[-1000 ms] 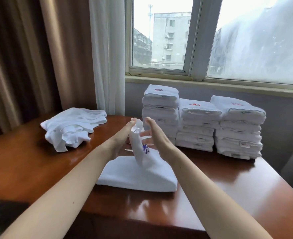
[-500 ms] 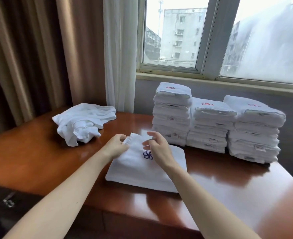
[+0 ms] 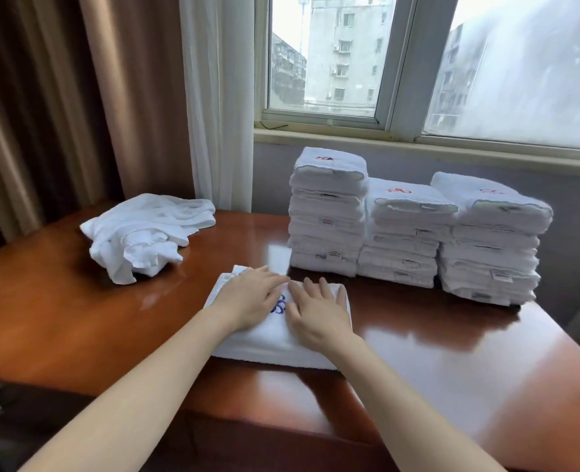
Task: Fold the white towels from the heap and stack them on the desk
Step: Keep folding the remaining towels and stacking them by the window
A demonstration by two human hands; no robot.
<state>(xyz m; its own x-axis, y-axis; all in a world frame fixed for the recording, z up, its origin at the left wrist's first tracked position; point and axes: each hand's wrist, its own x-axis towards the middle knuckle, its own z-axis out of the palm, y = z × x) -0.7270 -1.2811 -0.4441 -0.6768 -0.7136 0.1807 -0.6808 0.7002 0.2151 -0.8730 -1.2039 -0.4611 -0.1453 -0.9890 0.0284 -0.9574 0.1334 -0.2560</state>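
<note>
Head: left hand (image 3: 247,298), right hand (image 3: 316,313) press towel (image 3: 264,347).

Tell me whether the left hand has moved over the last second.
Yes. The left hand came down: raised beside the stacks before, it now lies flat on the towel, in front of the stacks' foot.

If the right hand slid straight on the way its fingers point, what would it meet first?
Probably the base of the leftmost towel stack, just beyond the towel the right hand presses; depth unclear.
</note>
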